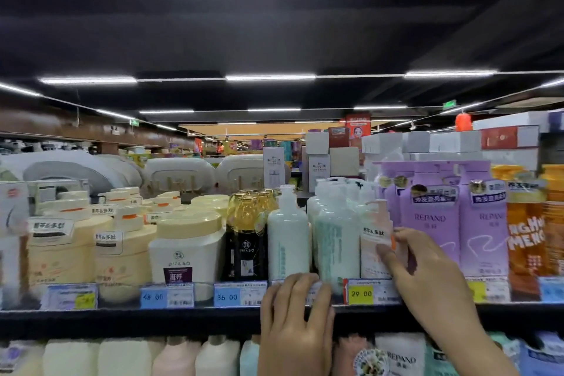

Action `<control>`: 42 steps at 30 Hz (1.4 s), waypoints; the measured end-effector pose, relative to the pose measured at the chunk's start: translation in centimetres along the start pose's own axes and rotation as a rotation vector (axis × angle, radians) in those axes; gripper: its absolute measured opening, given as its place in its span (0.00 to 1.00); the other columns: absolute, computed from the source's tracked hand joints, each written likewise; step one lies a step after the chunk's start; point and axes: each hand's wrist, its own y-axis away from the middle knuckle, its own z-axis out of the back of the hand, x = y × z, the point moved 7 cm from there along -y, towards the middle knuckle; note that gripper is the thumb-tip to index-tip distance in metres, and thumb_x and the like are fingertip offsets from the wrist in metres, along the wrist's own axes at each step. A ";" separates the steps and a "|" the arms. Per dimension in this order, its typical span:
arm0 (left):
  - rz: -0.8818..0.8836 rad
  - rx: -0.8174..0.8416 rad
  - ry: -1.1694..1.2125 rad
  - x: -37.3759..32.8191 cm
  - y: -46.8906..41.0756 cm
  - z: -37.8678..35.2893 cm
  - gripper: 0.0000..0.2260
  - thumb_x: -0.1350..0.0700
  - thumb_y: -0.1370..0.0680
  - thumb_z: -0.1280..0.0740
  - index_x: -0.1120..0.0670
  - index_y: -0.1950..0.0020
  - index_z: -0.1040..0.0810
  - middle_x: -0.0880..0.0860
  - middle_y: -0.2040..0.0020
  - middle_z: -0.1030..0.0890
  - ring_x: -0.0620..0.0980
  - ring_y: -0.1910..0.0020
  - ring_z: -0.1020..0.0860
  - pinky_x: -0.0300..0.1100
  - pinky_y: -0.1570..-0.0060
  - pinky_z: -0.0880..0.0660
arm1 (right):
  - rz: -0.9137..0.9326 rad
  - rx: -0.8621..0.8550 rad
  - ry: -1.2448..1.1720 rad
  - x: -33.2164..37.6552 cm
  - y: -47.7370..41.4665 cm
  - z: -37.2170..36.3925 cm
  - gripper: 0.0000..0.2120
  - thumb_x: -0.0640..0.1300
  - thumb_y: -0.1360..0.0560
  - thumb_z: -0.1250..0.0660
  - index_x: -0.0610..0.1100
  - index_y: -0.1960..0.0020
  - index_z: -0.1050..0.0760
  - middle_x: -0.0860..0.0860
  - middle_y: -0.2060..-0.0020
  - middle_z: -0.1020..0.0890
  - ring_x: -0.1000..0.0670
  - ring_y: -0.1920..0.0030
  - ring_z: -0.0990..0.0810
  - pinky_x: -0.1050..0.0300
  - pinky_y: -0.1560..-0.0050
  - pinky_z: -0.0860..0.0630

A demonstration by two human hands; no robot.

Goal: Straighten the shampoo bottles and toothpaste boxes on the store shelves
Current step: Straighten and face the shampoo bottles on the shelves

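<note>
Peach pump bottle [376,241]; mint-green bottles [337,241]; lilac bottles [430,223]; orange bottle [526,241]; yellow price tag [361,293].

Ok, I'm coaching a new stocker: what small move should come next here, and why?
Likely nudge the peach pump bottle with the right hand, which grips its side, so it stands square with the mint bottle beside it; the left hand rests on the shelf edge.

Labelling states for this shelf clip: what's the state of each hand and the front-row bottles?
right hand, pinches peach pump bottle
peach pump bottle, upright
left hand, fingers bent at shelf edge, grip unclear
mint bottle, upright
purple bottles, upright, labels forward
cream jar, upright, lid on
</note>
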 end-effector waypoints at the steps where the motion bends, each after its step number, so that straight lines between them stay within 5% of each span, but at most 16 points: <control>1: 0.000 0.019 0.009 0.1 0.0 -0.1 0.10 0.52 0.25 0.30 0.49 0.45 0.15 0.51 0.42 0.18 0.54 0.41 0.21 0.57 0.40 0.26 | -0.011 -0.008 0.001 0.2 0.1 -0.1 0.16 0.63 0.23 0.37 0.56 0.40 0.28 0.60 0.48 0.26 0.51 0.53 0.24 0.52 0.55 0.26; 11: 0.005 0.082 0.108 0.4 0.3 -0.2 0.10 0.51 0.23 0.33 0.50 0.43 0.17 0.52 0.42 0.19 0.54 0.39 0.23 0.56 0.37 0.28 | -0.102 0.065 0.145 1.5 -0.8 -1.0 0.24 0.68 0.30 0.30 0.55 0.51 0.39 0.58 0.56 0.25 0.49 0.57 0.23 0.50 0.60 0.26; 21: 0.030 0.144 0.205 0.9 -2.0 0.6 0.11 0.52 0.21 0.34 0.51 0.41 0.18 0.50 0.44 0.19 0.53 0.43 0.23 0.51 0.38 0.30 | -0.148 0.083 0.008 2.1 -3.6 0.3 0.34 0.64 0.26 0.31 0.47 0.28 0.33 0.53 0.40 0.18 0.46 0.38 0.21 0.47 0.41 0.24; 26: 0.082 0.130 0.210 2.2 -7.8 1.2 0.13 0.56 0.20 0.32 0.58 0.37 0.20 0.55 0.42 0.20 0.55 0.41 0.26 0.51 0.40 0.24 | -0.127 0.079 -0.040 2.4 -5.6 0.7 0.22 0.59 0.21 0.36 0.44 0.37 0.22 0.47 0.43 0.16 0.44 0.41 0.21 0.52 0.45 0.26; 30: 0.201 0.267 0.121 3.1 -13.3 1.2 0.14 0.60 0.20 0.34 0.61 0.34 0.23 0.60 0.36 0.24 0.60 0.36 0.28 0.53 0.36 0.27 | -0.074 0.133 -0.004 3.1 -6.6 0.7 0.13 0.51 0.21 0.33 0.41 0.51 0.17 0.47 0.56 0.15 0.45 0.52 0.19 0.55 0.56 0.28; 35: 0.265 0.461 -0.125 3.5 -17.4 0.0 0.11 0.60 0.19 0.38 0.60 0.40 0.22 0.57 0.49 0.21 0.54 0.54 0.26 0.45 0.53 0.28 | -0.048 0.156 0.036 3.7 -7.0 0.9 0.14 0.51 0.23 0.30 0.42 0.60 0.21 0.48 0.64 0.20 0.47 0.60 0.23 0.56 0.61 0.32; 39: 0.356 0.607 -0.119 4.1 -18.0 -0.8 0.10 0.60 0.18 0.39 0.59 0.41 0.22 0.60 0.45 0.20 0.58 0.48 0.22 0.49 0.48 0.21 | -0.008 0.100 -0.001 4.2 -6.6 1.5 0.16 0.48 0.23 0.30 0.43 0.65 0.29 0.50 0.69 0.25 0.44 0.62 0.25 0.54 0.62 0.34; 42: 0.367 0.625 -0.099 4.1 -17.7 -0.9 0.08 0.62 0.19 0.37 0.59 0.44 0.21 0.61 0.45 0.19 0.60 0.48 0.21 0.51 0.50 0.20 | 0.070 -0.006 -0.042 4.9 -6.5 3.0 0.13 0.48 0.23 0.30 0.41 0.60 0.27 0.49 0.65 0.25 0.44 0.60 0.26 0.54 0.63 0.37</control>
